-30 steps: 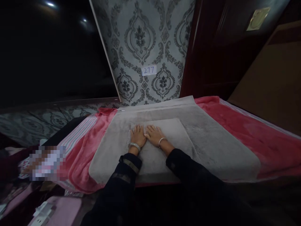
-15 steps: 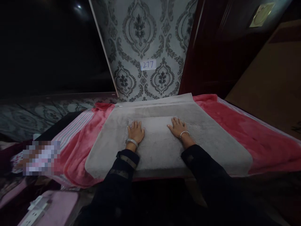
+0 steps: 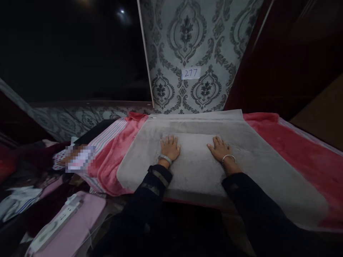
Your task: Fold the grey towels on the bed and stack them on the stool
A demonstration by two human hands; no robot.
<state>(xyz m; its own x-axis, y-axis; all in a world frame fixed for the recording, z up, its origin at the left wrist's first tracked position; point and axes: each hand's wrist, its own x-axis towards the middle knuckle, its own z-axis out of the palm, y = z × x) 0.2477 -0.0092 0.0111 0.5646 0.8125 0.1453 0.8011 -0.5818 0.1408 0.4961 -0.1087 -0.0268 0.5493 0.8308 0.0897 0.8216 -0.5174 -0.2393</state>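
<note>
A grey plush cloth (image 3: 144,153) lies spread over a surface, with a lighter grey rectangular panel (image 3: 195,167) in its middle that looks like a folded layer of fabric. On the panel's left side my left hand (image 3: 170,148) rests palm down, fingers spread. My right hand (image 3: 221,150) lies flat at the right side of the panel, fingers apart. Neither hand grips anything. Underneath the grey cloth, a pink plush blanket (image 3: 302,137) shows on the right and also on the left.
A patterned wall bears a paper label (image 3: 190,73) reading 277. To the left is a large dark screen (image 3: 75,53). A white power strip (image 3: 55,225) sits on a pink board (image 3: 88,214) at lower left, near piled clothes (image 3: 21,200). Dark red panelling (image 3: 289,60) stands at right.
My view has turned left, so everything sits farther right in the picture and more of the left side shows. Both hands stay flat at about the same places on the cloth.
</note>
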